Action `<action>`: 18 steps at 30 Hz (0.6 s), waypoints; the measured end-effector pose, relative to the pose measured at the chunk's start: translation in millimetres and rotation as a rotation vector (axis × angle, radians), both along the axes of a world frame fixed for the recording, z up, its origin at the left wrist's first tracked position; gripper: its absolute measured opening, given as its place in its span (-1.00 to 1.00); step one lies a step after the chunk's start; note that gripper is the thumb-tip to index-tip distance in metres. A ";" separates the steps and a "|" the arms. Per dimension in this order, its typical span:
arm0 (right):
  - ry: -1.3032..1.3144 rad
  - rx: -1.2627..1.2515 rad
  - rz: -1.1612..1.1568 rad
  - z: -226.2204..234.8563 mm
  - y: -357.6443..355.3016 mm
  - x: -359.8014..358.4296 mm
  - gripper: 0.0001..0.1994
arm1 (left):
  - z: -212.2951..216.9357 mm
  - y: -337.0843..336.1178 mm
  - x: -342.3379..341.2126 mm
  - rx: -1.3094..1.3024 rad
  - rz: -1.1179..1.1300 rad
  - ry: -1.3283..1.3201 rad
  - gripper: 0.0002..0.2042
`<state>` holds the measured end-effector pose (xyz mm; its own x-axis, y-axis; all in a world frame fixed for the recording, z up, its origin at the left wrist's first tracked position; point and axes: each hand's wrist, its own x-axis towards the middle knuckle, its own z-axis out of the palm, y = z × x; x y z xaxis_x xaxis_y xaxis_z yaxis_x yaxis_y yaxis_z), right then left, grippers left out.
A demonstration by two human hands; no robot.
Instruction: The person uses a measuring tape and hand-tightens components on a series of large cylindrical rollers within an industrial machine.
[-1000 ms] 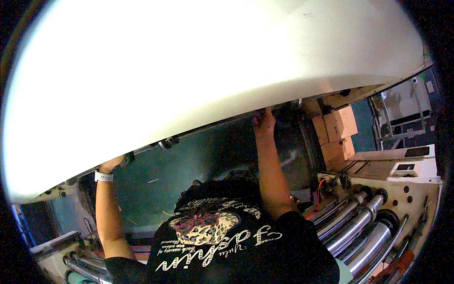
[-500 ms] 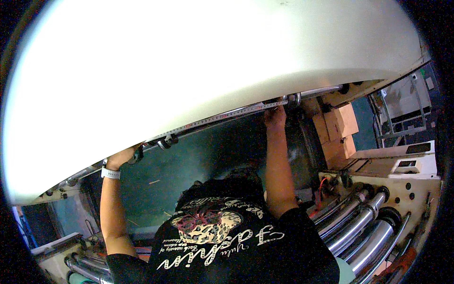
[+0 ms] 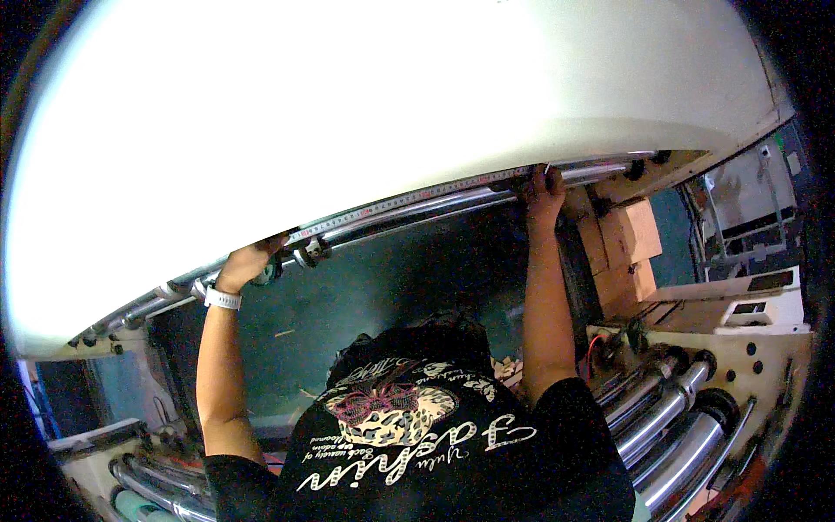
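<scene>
A long, pale measuring tape (image 3: 435, 190) with dark and red marks is stretched between my hands, along the lower edge of a big white curved surface (image 3: 391, 96). At its left end my left hand (image 3: 246, 266), with a white watch band on the wrist, is closed around the dark tape case (image 3: 271, 271), mostly hidden by the fingers. My right hand (image 3: 545, 196) pinches the tape's far right end, close under the white edge. Just below the tape runs a shiny metal shaft (image 3: 400, 215), carrying a metal collar (image 3: 311, 253) near my left hand.
Several chrome rollers (image 3: 665, 435) sit in a cream machine frame (image 3: 757, 348) at lower right, with more rollers (image 3: 161, 487) at lower left. Cardboard boxes (image 3: 628, 235) stand to the right. Dark green floor (image 3: 348, 296) shows beneath the shaft.
Both hands have shifted right, the right one also slightly upward. The tape, earlier lying along the shaft, now sits higher against the white edge, leaving more of the shaft visible.
</scene>
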<state>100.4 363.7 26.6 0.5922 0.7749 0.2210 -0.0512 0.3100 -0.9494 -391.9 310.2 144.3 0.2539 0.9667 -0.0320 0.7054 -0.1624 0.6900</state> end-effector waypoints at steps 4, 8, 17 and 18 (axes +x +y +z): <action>-0.183 0.018 0.023 1.6 9.5 -10.6 -0.90 | -8.7 3.5 -24.8 -0.098 0.005 0.100 -0.72; -0.226 -0.005 -0.027 -31.5 19.6 24.9 -0.87 | -14.1 -0.6 -2.3 0.040 -0.026 0.043 -0.79; -0.178 -0.132 0.062 -11.5 5.0 27.0 -0.76 | 1.3 -5.7 -29.1 -0.222 -0.087 -0.189 -0.74; -0.166 -0.145 0.112 -18.3 9.1 33.3 -0.74 | -6.7 -5.7 -43.7 -0.226 -0.128 -0.244 -0.73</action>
<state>133.7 372.8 8.3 0.4654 0.8645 0.1898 0.0829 0.1709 -0.9818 -435.6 304.6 137.6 0.3986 0.9022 -0.1648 0.4996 -0.0629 0.8640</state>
